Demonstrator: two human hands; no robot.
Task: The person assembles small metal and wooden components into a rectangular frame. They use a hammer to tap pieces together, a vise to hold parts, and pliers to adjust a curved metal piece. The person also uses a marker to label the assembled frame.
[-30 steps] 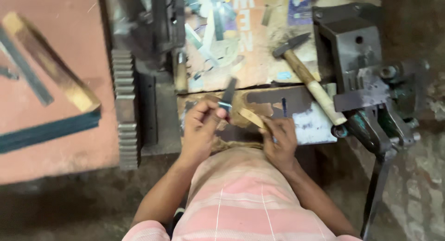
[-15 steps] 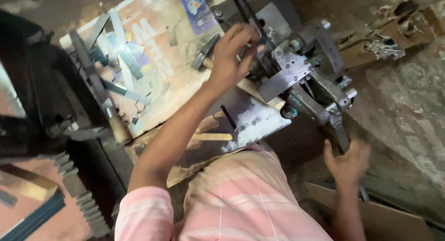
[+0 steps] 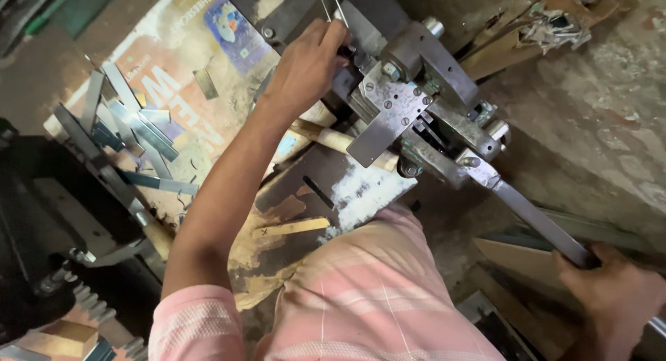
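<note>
Two bare hands work a hand-operated metal press (image 3: 416, 111) at a cluttered workbench (image 3: 347, 187), seen from above the worker's pink striped shirt (image 3: 361, 298). At the top of the machine the left hand (image 3: 305, 66) reaches in, its fingers (image 3: 331, 36) pinched closed around what looks like a thin dark metal piece held at the tool's mouth, though the piece itself is mostly hidden behind the fingers and its shape cannot be told. Low at the frame's right edge, well apart from the machine's head, the right hand (image 3: 617, 298) is wrapped tight around the end of the long steel lever (image 3: 534, 219). A wooden-handled hammer (image 3: 340, 142) lies partly under the press, a pale wooden stick (image 3: 291, 228) rests on the bench near the worker's body, and cut metal strips (image 3: 139, 128) are scattered over a printed cardboard sheet (image 3: 187, 48) to the left. Judged from this stance, the plain hazard is the left fingertips sitting so close to the moving parts: a lever stroke made before they clear could crush them, and a piece held crooked could be cut askew or jam the tool.
</note>
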